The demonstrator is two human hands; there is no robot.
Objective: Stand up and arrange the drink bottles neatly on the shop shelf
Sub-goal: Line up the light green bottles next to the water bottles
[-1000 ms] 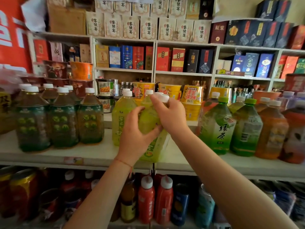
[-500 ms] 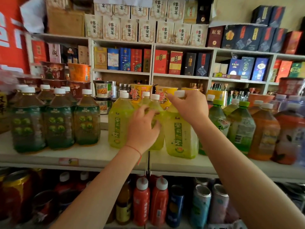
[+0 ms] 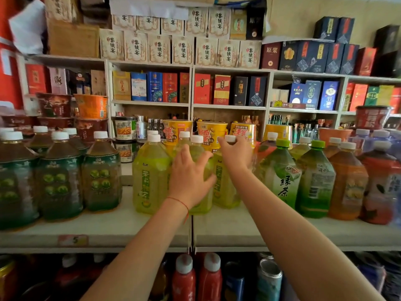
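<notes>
A white shelving unit (image 3: pixel 192 88) stands against the rear wall, divided by upright panels into open compartments. Boxed goods (image 3: pixel 171 86) in red, blue, black and yellow stand upright in its middle row. Cream cartons (image 3: pixel 159 52) printed with dark characters are stacked in two tiers on its top board. Dark blue and maroon boxes (image 3: pixel 312 58) sit at upper right. The wall (image 3: pixel 303 16) above is plain tan. A red banner (image 3: pixel 6 46) hangs at far left. Tubs of instant noodles (image 3: pixel 91 106) are stacked at mid-height. Lighting is even and fairly bright, with no visible source. Frame edges are blurred.
</notes>
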